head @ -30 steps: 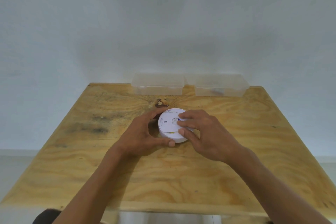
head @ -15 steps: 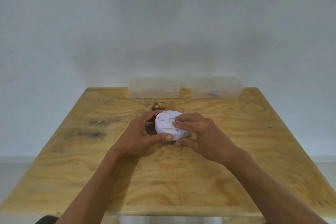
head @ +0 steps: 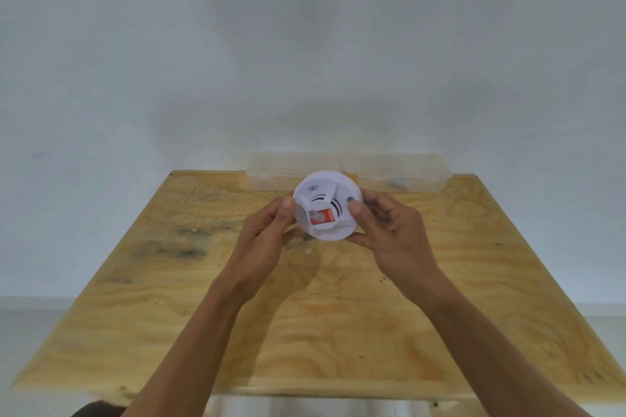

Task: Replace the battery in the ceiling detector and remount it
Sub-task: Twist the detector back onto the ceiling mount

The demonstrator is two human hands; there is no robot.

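The round white detector is held above the wooden table, tilted so its back faces me. A red battery shows in the open compartment at the lower part of the back. My left hand grips the detector's left rim with the thumb on its edge. My right hand grips the right rim, thumb pressed on the back face.
Two clear plastic boxes stand at the table's far edge: one at the left, one at the right with a small dark item inside. A plain white wall rises behind the table. Dark stains mark the wood at the left.
The detector has been lifted off the table and turned over between both hands, so its back with the red battery now faces me. The camera view has tilted up.
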